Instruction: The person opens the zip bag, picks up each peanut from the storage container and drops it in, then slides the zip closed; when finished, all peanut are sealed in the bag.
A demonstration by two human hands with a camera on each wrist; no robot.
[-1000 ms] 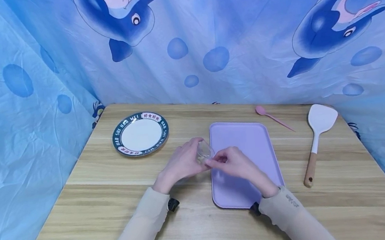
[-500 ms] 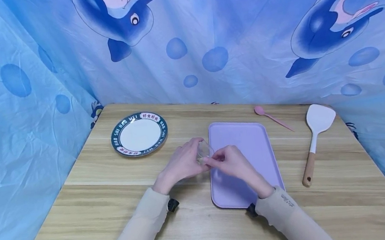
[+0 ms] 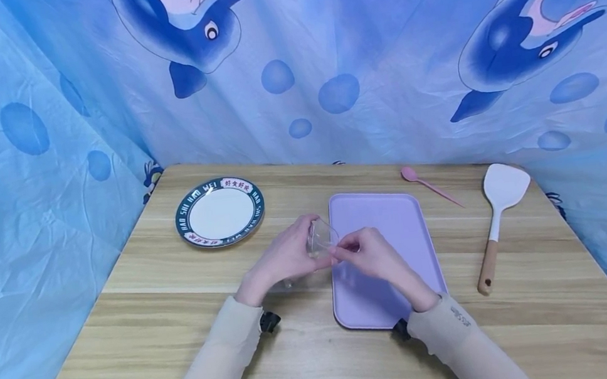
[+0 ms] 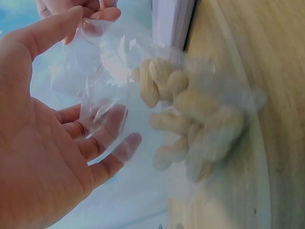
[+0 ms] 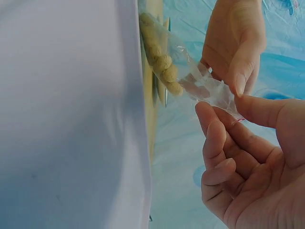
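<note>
Between my hands is a clear plastic bag [image 3: 320,236] of peanuts in their shells, above the left edge of the purple tray [image 3: 376,206]. My left hand [image 3: 289,257] curves round the bag's upper part, its thumb near the mouth and its fingertips seen through the film in the left wrist view. The peanuts [image 4: 193,114] lie bunched in the bag's lower end, close over the wooden table. With thumb and fingers, my right hand [image 5: 252,157] pinches the edge of the mouth, where a bit of red strip shows. The fingers of both hands nearly meet there.
At the back left of the wooden table [image 3: 148,360] stands a white plate [image 3: 223,242] with a dark green patterned rim. Right of the tray lie a small pink spoon [image 3: 432,186] and a white spatula [image 3: 495,223] with a wooden handle. A dolphin-print curtain [image 3: 377,47] surrounds the table's back and sides.
My left hand has shifted slightly left and up. The upper part of the bag looks more spread out between the hands, and its lower end shows below the left wrist. Right hand barely moved.
</note>
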